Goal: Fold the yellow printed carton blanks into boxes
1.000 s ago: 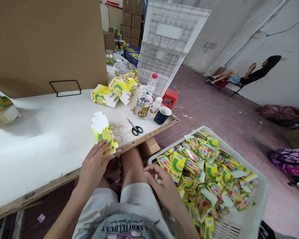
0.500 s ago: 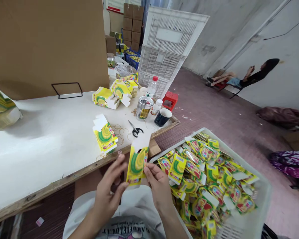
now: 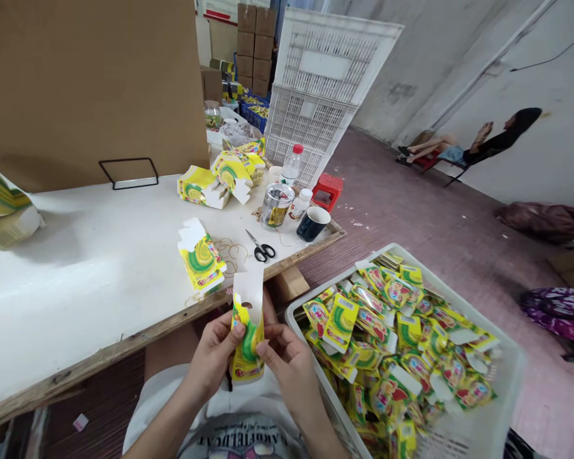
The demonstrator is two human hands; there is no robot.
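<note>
Over my lap I hold a yellow and green printed carton (image 3: 247,344), its white top flap raised and its top end open. My left hand (image 3: 216,347) pinches its left side, thumb on the front face. On the right side, my right hand (image 3: 287,357) grips it with thumb and fingers closed. A short stack of flat cartons (image 3: 201,258) lies on the white table (image 3: 100,261) beyond my left hand. Close by are loose rubber bands (image 3: 229,250) and black-handled scissors (image 3: 261,247).
A pale plastic crate (image 3: 500,382) heaped with small printed cartons stands at my right. Farther along the table are a dark mug (image 3: 312,224), a clear jar (image 3: 276,207), bottles and bundled cartons (image 3: 203,186). Tall white crates (image 3: 325,70) rise behind; a person (image 3: 478,143) sits by the wall.
My left hand has gone from spread fingers beside the carton to pinching its side. The carton has moved slightly left and down, and its top end has opened out.
</note>
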